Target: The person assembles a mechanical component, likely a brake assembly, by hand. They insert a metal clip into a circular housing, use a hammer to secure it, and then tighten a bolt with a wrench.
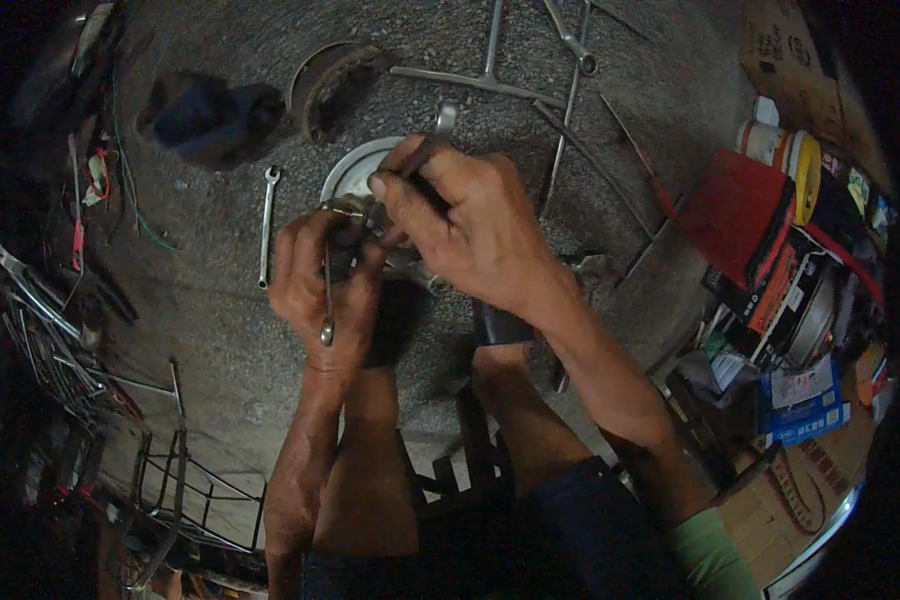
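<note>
My left hand (322,268) is closed around a small metal part with a bolt-like end (342,208). A thin wrench (328,300) hangs down across its fingers, ring end lowest. Just to the right, my right hand (475,222) is closed in a pinch on a dark-shafted wrench (432,143), whose bright end (446,114) points away from me. My fingers hide most of where the two hands meet. Behind them shows the pale rim of a round metal disc (355,168). Left of my left hand, a combination wrench (267,228) lies on the floor.
Farther off lie a dark blue cloth (195,118), curved brake shoes (335,85), a T-handle wrench (470,80) and a ring wrench (576,47). Boxes, including a red one (735,215), crowd the right. Metal tools (35,290) and a wire rack (205,490) line the left.
</note>
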The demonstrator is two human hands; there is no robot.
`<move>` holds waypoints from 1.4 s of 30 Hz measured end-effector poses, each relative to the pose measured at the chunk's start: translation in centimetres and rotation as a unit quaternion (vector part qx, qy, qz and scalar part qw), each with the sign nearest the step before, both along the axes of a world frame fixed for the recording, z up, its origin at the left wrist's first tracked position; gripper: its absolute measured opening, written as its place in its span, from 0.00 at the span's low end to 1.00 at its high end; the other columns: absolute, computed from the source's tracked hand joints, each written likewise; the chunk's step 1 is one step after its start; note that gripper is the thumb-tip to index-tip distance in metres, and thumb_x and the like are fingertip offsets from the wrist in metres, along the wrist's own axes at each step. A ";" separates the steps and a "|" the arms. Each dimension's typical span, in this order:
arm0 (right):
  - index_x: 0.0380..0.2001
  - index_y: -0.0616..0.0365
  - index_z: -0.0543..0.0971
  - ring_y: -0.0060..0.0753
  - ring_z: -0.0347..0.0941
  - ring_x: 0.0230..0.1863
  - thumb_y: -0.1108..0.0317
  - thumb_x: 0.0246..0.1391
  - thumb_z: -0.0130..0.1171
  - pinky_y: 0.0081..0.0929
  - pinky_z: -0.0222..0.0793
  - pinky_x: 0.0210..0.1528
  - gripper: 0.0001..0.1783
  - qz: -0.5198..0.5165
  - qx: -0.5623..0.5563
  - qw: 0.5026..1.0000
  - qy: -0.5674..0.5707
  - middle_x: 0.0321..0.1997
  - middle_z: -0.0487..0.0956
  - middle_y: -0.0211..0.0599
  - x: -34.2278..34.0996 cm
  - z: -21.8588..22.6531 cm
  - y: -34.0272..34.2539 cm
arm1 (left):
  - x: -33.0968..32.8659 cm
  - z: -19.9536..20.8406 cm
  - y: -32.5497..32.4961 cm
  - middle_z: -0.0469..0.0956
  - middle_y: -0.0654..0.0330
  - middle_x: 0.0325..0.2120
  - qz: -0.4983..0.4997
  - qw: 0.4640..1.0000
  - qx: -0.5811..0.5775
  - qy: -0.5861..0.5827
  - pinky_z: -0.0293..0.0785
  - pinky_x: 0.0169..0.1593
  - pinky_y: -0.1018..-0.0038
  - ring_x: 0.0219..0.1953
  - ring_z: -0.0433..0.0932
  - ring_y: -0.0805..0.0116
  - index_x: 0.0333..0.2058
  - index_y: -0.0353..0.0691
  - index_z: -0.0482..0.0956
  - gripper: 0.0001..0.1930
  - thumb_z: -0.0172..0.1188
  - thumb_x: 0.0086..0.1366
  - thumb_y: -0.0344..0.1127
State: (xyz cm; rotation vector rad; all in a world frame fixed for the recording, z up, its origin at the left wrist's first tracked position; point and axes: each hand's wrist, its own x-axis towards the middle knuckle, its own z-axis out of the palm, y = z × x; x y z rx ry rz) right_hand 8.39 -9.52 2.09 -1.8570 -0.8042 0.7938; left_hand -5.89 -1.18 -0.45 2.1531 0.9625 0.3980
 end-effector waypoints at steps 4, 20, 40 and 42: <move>0.35 0.70 0.74 0.40 0.82 0.25 0.66 0.63 0.56 0.29 0.77 0.23 0.14 -0.092 -0.035 0.970 0.221 0.25 0.80 0.48 1.5 -2.7 -0.3 | -0.4 -0.4 0.1 0.78 0.56 0.36 -0.017 1.000 0.005 -0.016 0.77 0.39 0.68 0.35 0.80 0.59 0.39 0.39 0.79 0.18 0.69 0.46 0.29; 0.32 0.68 0.76 0.37 0.80 0.20 0.61 0.63 0.53 0.32 0.75 0.22 0.17 -0.292 -0.038 0.925 0.239 0.23 0.81 0.45 3.2 -1.1 -1.1 | 0.2 -0.3 -0.3 0.79 0.56 0.34 0.010 1.000 0.006 -0.028 0.77 0.38 0.69 0.34 0.81 0.61 0.37 0.38 0.80 0.15 0.67 0.47 0.26; 0.39 0.58 0.80 0.28 0.76 0.20 0.74 0.47 0.66 0.27 0.58 0.24 0.14 -0.030 0.078 0.969 -0.233 0.27 0.83 0.37 -4.8 1.3 -3.6 | 0.2 0.0 0.1 0.78 0.56 0.34 -0.009 1.000 -0.008 -0.019 0.77 0.39 0.67 0.35 0.80 0.58 0.36 0.38 0.78 0.15 0.67 0.46 0.24; 0.41 0.59 0.79 0.28 0.77 0.20 0.74 0.47 0.66 0.26 0.58 0.24 0.15 -0.009 0.060 0.969 -0.239 0.28 0.83 0.37 -4.6 1.6 -3.6 | 0.3 0.1 0.2 0.78 0.56 0.34 -0.011 1.000 -0.005 -0.013 0.77 0.39 0.67 0.35 0.80 0.58 0.36 0.38 0.78 0.15 0.67 0.46 0.24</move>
